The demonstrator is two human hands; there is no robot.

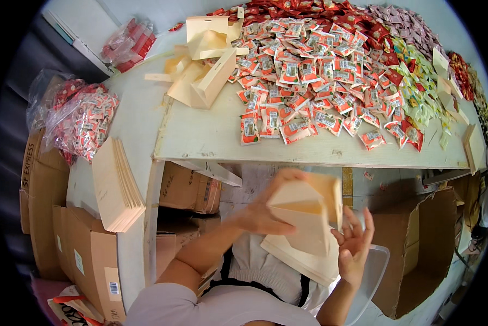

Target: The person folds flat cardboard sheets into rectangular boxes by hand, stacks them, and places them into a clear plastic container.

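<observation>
A cream paper box (307,225), partly unfolded and slightly blurred, is held over my lap. My left hand (259,213) grips it from its left side, thumb in front and fingers behind. Just to its right, my right hand (354,244) is open with its fingers spread; whether a fingertip touches the box I cannot tell. Beneath the box, flat cream cartons (298,265) rest on my lap. Several opened cream boxes (205,81) lie in a heap on the far table, left of a pile of small red-and-white packets (304,108).
A stack of flat cartons (116,187) lies on the left table, near a clear bag of packets (86,117). Behind are red, green and lilac packets (404,24). A large cardboard box (388,244) stands open at lower right, beside a clear plastic bin (379,261).
</observation>
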